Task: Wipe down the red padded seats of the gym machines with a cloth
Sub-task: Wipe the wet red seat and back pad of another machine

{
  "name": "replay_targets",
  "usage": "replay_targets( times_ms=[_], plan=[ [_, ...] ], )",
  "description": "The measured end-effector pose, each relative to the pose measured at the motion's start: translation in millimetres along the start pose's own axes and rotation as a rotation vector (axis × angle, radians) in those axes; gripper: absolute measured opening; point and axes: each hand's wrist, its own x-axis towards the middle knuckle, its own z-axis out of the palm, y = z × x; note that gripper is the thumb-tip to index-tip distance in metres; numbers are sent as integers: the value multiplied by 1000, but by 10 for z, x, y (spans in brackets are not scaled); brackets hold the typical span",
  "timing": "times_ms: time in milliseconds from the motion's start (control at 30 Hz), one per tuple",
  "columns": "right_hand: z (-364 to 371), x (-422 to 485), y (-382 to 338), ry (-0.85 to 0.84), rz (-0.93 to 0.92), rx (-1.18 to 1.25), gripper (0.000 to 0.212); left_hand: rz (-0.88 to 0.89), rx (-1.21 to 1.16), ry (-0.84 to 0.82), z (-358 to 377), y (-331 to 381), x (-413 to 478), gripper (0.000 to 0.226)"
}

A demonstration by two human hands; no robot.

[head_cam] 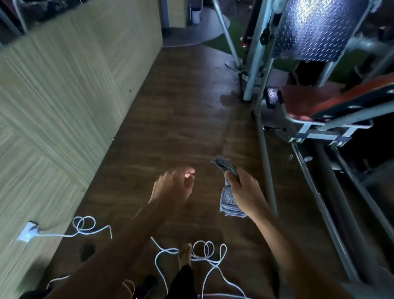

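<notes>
**A:** What is the right hand (pixel 241 192) doing?

**B:** It is gripping a folded grey-blue cloth (pixel 229 198), down at 5 o'clock. Its fingers are curling round the cloth.

**A:** And the left hand (pixel 170 189)?

**B:** It is hanging loose at 6 o'clock, fingers bending a little, holding nothing. It is near the cloth but not touching it.

**A:** Where is the red padded seat (pixel 304 99)?

**B:** It is sitting on a grey metal frame (pixel 314 129) at 2 o'clock, well apart from the cloth.

**A:** What is lying down low?

**B:** A thin white cord (pixel 206 251) is looping over the brown wooden floor (pixel 170 114) at 6 o'clock, right by a bare foot (pixel 184 255). A white plug (pixel 28 231) is sticking to the pale wall (pixel 58 98) at 8 o'clock.
</notes>
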Motion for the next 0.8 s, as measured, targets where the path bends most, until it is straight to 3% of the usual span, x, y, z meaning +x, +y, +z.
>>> replay_targets(
  times_ms=[267,467,667,800],
  plan=[
    [49,1814,-486,36,48,-1,9,44,-30,8,-423,-191,2005,30],
    [51,3174,-610,39,124,-18,34,73,-3,-28,-502,-188,3409,31],
    [-95,4825,-351,114,96,49,10,132,-28,-50,-340,41,5212,31],
    [-358,6028,-273,140,118,56,35,141,-19,-88,-241,360,6523,32]
  ],
)
